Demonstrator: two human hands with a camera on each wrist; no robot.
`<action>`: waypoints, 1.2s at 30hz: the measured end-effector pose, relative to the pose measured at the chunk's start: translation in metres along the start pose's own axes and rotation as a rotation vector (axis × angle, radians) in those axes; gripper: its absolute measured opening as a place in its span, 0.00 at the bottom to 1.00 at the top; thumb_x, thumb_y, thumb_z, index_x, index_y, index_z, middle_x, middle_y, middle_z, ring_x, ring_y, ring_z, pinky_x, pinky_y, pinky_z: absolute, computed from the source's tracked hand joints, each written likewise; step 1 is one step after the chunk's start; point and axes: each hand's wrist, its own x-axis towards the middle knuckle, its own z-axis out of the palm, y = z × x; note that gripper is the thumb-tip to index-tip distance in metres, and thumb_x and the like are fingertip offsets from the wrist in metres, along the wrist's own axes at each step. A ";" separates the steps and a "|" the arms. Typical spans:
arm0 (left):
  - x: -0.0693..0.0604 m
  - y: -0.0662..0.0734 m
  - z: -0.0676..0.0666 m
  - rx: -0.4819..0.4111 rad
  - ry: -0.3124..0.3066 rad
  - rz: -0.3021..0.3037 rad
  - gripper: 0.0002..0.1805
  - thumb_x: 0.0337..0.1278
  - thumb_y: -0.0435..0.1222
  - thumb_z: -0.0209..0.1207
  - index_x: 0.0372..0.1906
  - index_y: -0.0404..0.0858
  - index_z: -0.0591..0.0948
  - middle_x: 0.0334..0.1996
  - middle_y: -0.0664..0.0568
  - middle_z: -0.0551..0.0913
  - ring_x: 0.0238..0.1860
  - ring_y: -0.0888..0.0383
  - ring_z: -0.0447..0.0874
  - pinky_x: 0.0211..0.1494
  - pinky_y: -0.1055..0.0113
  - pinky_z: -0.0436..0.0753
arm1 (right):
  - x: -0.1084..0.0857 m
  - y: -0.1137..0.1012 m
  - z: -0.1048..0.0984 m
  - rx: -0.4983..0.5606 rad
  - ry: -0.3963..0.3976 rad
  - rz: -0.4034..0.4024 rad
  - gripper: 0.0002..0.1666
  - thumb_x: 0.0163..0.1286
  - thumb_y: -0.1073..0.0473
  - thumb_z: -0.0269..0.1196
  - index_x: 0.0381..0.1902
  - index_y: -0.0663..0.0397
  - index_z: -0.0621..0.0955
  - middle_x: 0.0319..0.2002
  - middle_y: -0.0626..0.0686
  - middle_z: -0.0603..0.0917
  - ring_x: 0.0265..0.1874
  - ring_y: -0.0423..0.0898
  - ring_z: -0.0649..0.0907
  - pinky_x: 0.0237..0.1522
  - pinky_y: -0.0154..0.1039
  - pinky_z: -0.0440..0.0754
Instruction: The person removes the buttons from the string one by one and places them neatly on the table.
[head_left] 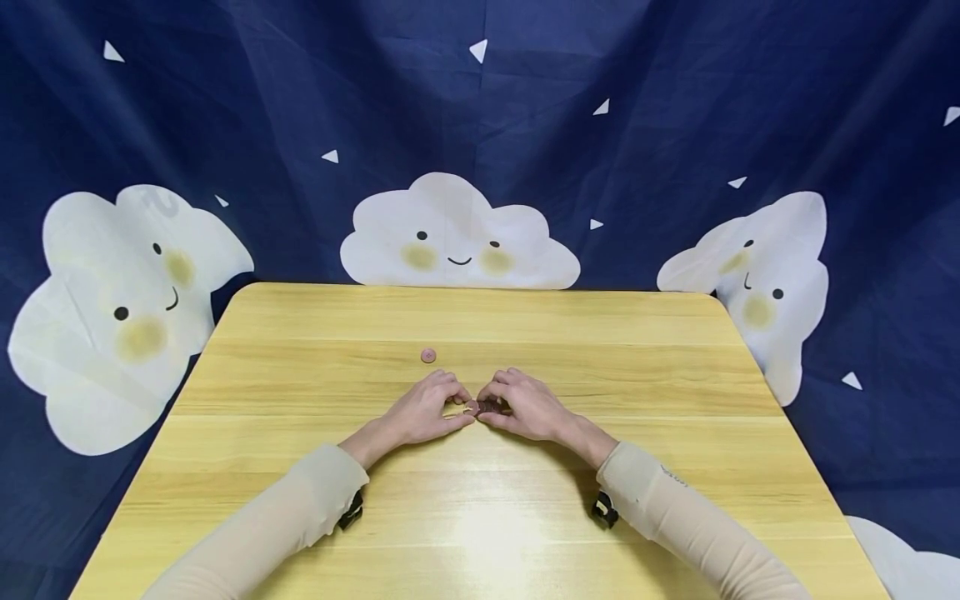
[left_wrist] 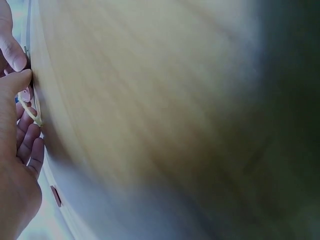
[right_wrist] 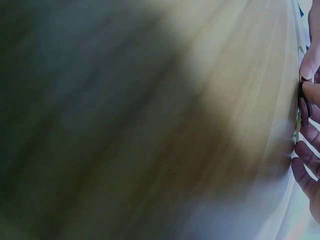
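Pinching a reddish-brown round disc (head_left: 472, 407) with the left hand (head_left: 429, 410) at nine o'clock, beside a thin pale-yellow cord (left_wrist: 38, 120); gripping dark-brown round discs (head_left: 491, 406) with the right hand (head_left: 528, 406) at three. Seemingly partway, though too hidden to confirm threading. Left over at eleven o'clock: one flat dusty-pink round button (head_left: 428, 356).

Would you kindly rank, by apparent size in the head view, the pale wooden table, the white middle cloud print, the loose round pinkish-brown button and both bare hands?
1. Wooden table
2. Cloud print
3. Left hand and right hand: too alike to rank
4. Loose button
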 end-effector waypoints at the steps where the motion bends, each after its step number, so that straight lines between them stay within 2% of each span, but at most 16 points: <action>1: 0.000 0.000 0.000 -0.001 0.001 0.003 0.12 0.62 0.47 0.72 0.45 0.46 0.89 0.38 0.60 0.83 0.40 0.64 0.73 0.46 0.68 0.79 | 0.000 0.000 0.000 0.000 0.001 -0.001 0.16 0.71 0.43 0.70 0.52 0.40 0.87 0.42 0.43 0.84 0.40 0.40 0.77 0.41 0.32 0.76; 7: -0.002 -0.002 0.001 -0.007 0.008 0.015 0.11 0.61 0.45 0.72 0.45 0.46 0.88 0.38 0.60 0.84 0.41 0.64 0.74 0.49 0.67 0.81 | 0.000 -0.001 0.000 -0.006 -0.008 0.000 0.16 0.71 0.43 0.70 0.52 0.40 0.87 0.42 0.43 0.84 0.40 0.40 0.77 0.41 0.32 0.76; 15: -0.004 -0.004 -0.001 -0.027 -0.002 -0.012 0.12 0.60 0.44 0.73 0.46 0.46 0.87 0.41 0.58 0.85 0.45 0.63 0.79 0.55 0.64 0.85 | -0.001 -0.001 0.000 -0.014 -0.009 0.002 0.17 0.71 0.43 0.70 0.52 0.41 0.87 0.41 0.43 0.84 0.39 0.39 0.76 0.39 0.32 0.76; 28: -0.005 -0.006 -0.005 -0.039 0.017 -0.002 0.12 0.59 0.43 0.73 0.46 0.46 0.87 0.41 0.58 0.86 0.44 0.63 0.82 0.55 0.63 0.86 | -0.001 -0.001 0.000 -0.009 -0.004 0.002 0.16 0.71 0.44 0.70 0.52 0.41 0.87 0.41 0.43 0.83 0.39 0.40 0.76 0.38 0.32 0.75; 36: -0.007 -0.007 -0.013 -0.062 0.028 -0.018 0.12 0.59 0.43 0.73 0.46 0.47 0.87 0.43 0.59 0.86 0.45 0.62 0.84 0.57 0.62 0.86 | -0.001 -0.002 -0.001 -0.007 -0.010 0.006 0.17 0.71 0.43 0.70 0.53 0.41 0.87 0.43 0.44 0.84 0.40 0.40 0.77 0.40 0.33 0.77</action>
